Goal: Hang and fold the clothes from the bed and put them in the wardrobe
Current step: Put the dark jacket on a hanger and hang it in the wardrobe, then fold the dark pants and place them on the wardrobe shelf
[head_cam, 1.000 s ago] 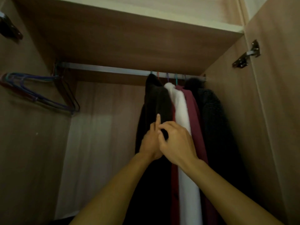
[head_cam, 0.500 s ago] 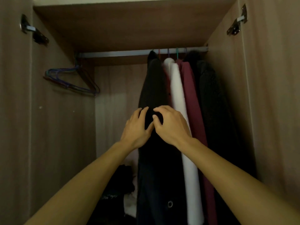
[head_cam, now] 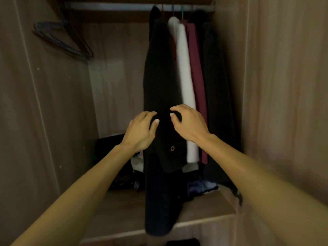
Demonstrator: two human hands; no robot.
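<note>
Wardrobe [head_cam: 53, 121] wooden, dim; left hand [head_cam: 140, 133], right hand [head_cam: 190, 124] curled against hanging black coat [head_cam: 159, 77], grip unclear.

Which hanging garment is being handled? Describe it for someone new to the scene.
Find the wardrobe rail, where clothes hang bunched at its right end. The black coat is the leftmost, left of the white garment, with the left hand and right hand at its front. It hangs lowest, past the shelf edge, and shows a round metal eyelet.
</note>
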